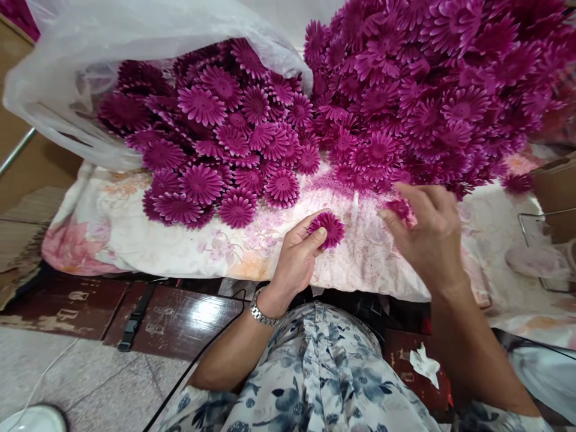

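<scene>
Round magenta flower (333, 230), centre of the frame, pinched between thumb and fingers of the nearer left hand (297, 255); right hand (429, 234) apart, right of centre, whether grasping the blurred petals (399, 209) unclear.

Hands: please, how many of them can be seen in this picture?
2. The left hand is near the middle, holding a flower; the right hand is further right, in front of the big heap. Another could be hidden behind the flowers.

Left hand (297, 251) pinches, 1 thumb (317, 237) atop; right hand (427, 231) curls open.
</scene>
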The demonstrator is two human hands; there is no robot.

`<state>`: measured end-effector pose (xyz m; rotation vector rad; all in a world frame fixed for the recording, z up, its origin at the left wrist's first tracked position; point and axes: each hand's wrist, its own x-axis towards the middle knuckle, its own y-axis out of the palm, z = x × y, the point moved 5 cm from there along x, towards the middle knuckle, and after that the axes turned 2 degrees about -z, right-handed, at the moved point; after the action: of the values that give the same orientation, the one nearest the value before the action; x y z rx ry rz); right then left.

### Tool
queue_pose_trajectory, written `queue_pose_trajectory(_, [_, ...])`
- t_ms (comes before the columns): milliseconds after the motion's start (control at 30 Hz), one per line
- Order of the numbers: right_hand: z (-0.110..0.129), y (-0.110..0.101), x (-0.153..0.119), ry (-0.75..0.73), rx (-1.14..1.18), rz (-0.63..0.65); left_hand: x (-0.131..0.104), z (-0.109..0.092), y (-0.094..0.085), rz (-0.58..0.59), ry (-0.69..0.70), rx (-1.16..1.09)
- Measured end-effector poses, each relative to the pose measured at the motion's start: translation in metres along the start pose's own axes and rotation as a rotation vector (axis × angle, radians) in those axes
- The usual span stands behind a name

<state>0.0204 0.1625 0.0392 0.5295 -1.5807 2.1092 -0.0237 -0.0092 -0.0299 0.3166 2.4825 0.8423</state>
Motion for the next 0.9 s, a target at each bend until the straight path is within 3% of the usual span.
queue_pose_trajectory(167, [0.042,0.029,-0.005,-0.079,0.474,0.218,-0.002,0.005,0.009,0.082,-0.023,0.032])
queue_pose_trajectory(333, [0.041,0.039,-0.007,-0.004,0.563,0.238,-0.004,0.008,0.007,0.128,-0.029,0.089])
queue_pose_trajectory(433, [0.025,0.031,-0.005,-0.007,0.482,0.175,-0.004,0.006,0.004,0.101,-0.009,0.069])
queue_pose_trajectory(567, [-0.013,0.009,0.003,0.057,0.036,-0.023,0.001,0.001,0.000,0.033,-0.015,0.043])
queue_pose_trajectory(633, [-0.019,0.001,0.007,0.060,-0.098,-0.063,0.005,-0.002,0.001,0.032,-0.032,0.061])
queue_pose_trajectory(700, [-0.010,0.000,0.011,0.003,-0.004,-0.040,0.010,-0.005,0.006,0.040,-0.038,0.084])
queue_pose_trajectory(800, [0.017,0.014,0.016,-0.101,0.325,0.097,0.016,-0.008,0.021,0.116,-0.039,0.103])
queue_pose_trajectory(900, [0.026,0.033,0.020,-0.030,0.531,0.215,0.020,-0.010,0.037,0.214,-0.061,0.143])
